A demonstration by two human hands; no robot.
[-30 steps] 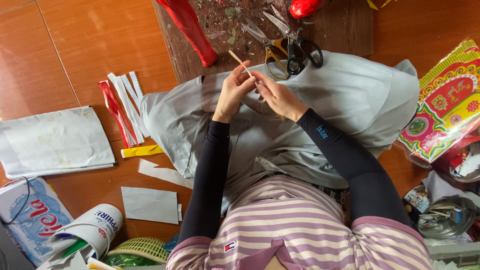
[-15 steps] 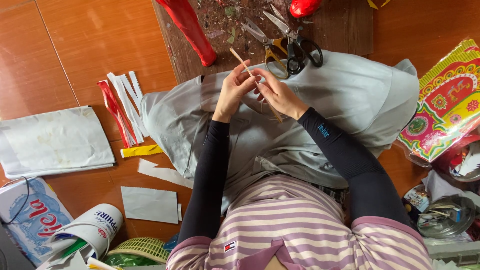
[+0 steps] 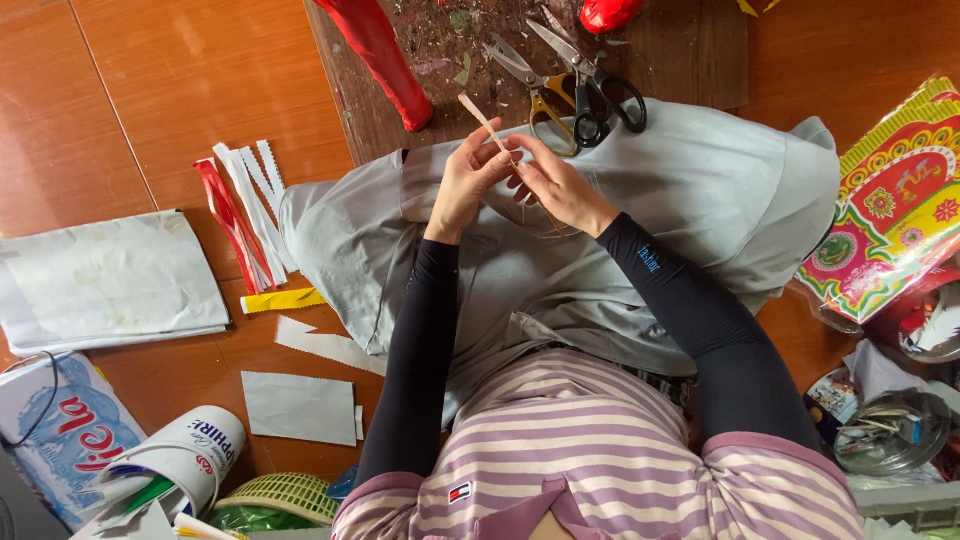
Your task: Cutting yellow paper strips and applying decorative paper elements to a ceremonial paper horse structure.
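Observation:
My left hand (image 3: 466, 180) and my right hand (image 3: 556, 184) meet above a grey cloth (image 3: 700, 200) spread over my lap. Both pinch a thin pale bamboo stick (image 3: 482, 117) that slants up to the left past my fingers; its lower part is hidden behind my right hand. Black sleeves cover both forearms. Just beyond my fingers lie two pairs of scissors (image 3: 580, 85) on a dark wooden board (image 3: 690, 60).
A red paper-wrapped piece (image 3: 375, 55) lies on the board. White and red paper strips (image 3: 245, 200), a yellow strip (image 3: 282, 300) and white sheets (image 3: 110, 280) lie on the floor at left. A colourful printed sheet (image 3: 900, 210) sits at right; bowls and cups crowd the lower corners.
The stick's upper end has tilted slightly and my fingers have shifted along it. Nothing else has moved.

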